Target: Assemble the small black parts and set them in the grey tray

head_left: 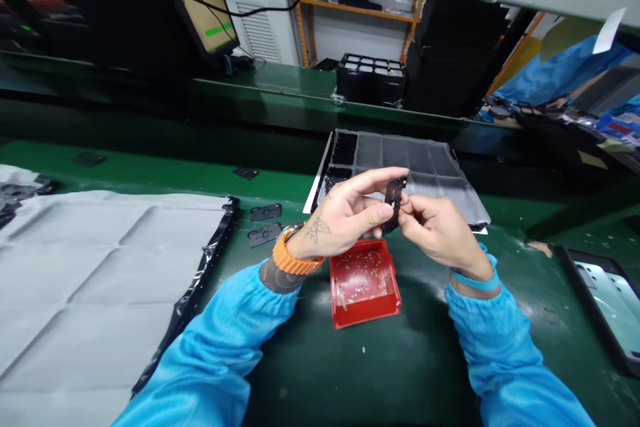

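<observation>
My left hand (355,205) grips a flat black plastic part (394,199) with cutouts, holding it tilted up between thumb and fingers. At the part's right edge my right hand (440,227) is closed in a pinch; whatever lies between its fingertips is too small or hidden to make out. Just below both hands sits a red plastic bin (365,313), with many tiny pale pieces scattered over its bottom. Two similar black parts (265,212) lie on the green bench to the left of my left wrist.
Behind my hands lies a black tray (410,153) under translucent sheeting. A larger tray covered in pale sheet (110,267) fills the left. A black-framed phone-like device (607,300) lies at the right. Farther back stand a monitor (203,7) and a black crate (371,80).
</observation>
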The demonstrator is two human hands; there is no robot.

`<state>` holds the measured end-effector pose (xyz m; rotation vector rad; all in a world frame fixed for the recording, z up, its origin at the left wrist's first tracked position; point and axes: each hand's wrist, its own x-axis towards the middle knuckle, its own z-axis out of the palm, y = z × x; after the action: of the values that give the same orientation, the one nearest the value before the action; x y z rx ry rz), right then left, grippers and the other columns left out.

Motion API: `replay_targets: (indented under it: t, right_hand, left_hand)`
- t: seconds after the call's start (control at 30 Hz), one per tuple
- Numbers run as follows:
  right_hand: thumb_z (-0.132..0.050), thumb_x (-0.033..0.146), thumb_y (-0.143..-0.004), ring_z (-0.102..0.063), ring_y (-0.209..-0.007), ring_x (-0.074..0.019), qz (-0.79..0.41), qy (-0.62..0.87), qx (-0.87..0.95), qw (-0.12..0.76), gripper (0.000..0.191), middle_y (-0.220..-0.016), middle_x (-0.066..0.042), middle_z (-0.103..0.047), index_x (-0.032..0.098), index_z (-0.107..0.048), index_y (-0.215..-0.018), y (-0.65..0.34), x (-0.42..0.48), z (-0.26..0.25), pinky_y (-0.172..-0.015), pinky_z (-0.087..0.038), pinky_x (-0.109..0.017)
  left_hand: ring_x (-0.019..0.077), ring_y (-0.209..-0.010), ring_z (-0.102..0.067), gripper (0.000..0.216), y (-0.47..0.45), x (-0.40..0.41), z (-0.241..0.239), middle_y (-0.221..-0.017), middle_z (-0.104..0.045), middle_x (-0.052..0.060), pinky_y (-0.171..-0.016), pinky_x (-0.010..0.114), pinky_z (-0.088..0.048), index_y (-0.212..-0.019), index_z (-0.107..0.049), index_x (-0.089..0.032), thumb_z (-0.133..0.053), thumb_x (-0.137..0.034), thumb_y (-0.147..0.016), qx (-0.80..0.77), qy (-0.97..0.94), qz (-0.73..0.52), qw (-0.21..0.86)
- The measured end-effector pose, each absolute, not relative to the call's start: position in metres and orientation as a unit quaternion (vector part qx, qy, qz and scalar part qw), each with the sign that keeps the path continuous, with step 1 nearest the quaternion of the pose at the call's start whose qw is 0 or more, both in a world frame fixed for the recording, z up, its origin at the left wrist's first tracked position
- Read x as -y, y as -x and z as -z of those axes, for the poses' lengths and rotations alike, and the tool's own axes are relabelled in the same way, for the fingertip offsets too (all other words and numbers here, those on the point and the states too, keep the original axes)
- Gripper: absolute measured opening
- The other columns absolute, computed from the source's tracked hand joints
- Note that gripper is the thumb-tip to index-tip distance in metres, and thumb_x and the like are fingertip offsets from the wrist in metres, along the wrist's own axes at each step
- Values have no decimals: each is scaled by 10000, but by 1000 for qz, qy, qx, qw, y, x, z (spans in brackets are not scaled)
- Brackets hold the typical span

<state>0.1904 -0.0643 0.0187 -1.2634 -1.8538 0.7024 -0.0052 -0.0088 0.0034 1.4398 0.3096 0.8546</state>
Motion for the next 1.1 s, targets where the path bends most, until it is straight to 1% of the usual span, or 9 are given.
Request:
replay_targets:
  t: [0.13,0.23,0.33,0.57,0.8,0.9,0.97,1.03,1.1]
  right_hand:
    - [-565,233,-887,-365,-516,-82,-280,496,724,390,223,-569,47,-477,195,-536,-669,-191,66,-18,-497,-310,-235]
    - [-581,260,-920,-480,-528,-97,-334,486,707,392,205,-609,23,-593,196,-589,-726,-192,67,-18,-520,-388,-235]
    - [-608,264,-910,-531,-543,-106,-377,475,687,399,165,-644,8,-636,194,-613,-760,-193,69,-19,-526,-421,-237]
    - [-596,236,-847,-416,-562,-92,-338,481,703,400,180,-611,29,-543,191,-553,-677,-189,65,-17,-534,-354,-242]
    - [-538,247,-876,-387,-537,-90,-276,501,718,397,244,-571,39,-487,200,-500,-640,-187,65,-16,-523,-324,-254]
    - [-585,278,-920,-457,-537,-94,-306,494,694,424,225,-614,28,-570,189,-604,-715,-191,64,-17,-520,-369,-248]
    - [-629,312,-924,-503,-530,-96,-332,481,652,483,147,-694,13,-646,183,-682,-874,-194,63,-17,-506,-405,-247]
    - [-651,320,-919,-521,-508,-94,-356,458,613,537,161,-749,1,-685,182,-709,-981,-197,60,-16,-480,-418,-244]
    - [-674,312,-908,-530,-501,-89,-383,436,599,552,158,-762,-4,-696,178,-729,-973,-199,59,-16,-468,-421,-239]
  left_hand:
    - [71,-620,-599,602,4,7,-3,-1169,-701,125,-491,150,-480,-1437,-593,-211,-767,-435,-906,-134,-617,-395,668]
    - [61,-563,-550,609,3,4,-4,-1068,-716,107,-454,153,-439,-1409,-613,-198,-782,-458,-885,-133,-603,-408,673]
    - [68,-557,-545,609,4,3,-4,-1009,-724,95,-448,158,-431,-1401,-623,-203,-785,-472,-878,-134,-602,-413,670]
    - [94,-657,-635,524,6,6,-3,-1149,-732,111,-498,157,-483,-1405,-637,-241,-760,-397,-920,-124,-631,-403,651]
    - [86,-634,-630,504,4,6,-1,-1116,-741,106,-524,168,-514,-1405,-640,-228,-745,-378,-936,-117,-632,-415,644]
    - [125,-735,-687,493,4,4,-1,-1090,-760,107,-616,193,-564,-1392,-658,-215,-746,-379,-935,-107,-639,-433,627]
    - [173,-878,-732,476,5,3,-2,-1099,-769,108,-759,241,-607,-1383,-670,-209,-746,-362,-939,-99,-649,-432,618]
    - [211,-979,-749,462,5,3,-2,-1127,-771,114,-874,301,-617,-1378,-675,-202,-742,-344,-943,-94,-656,-416,622]
    - [227,-987,-765,457,5,3,-2,-1151,-770,117,-899,330,-622,-1386,-668,-205,-729,-343,-954,-82,-655,-392,641]
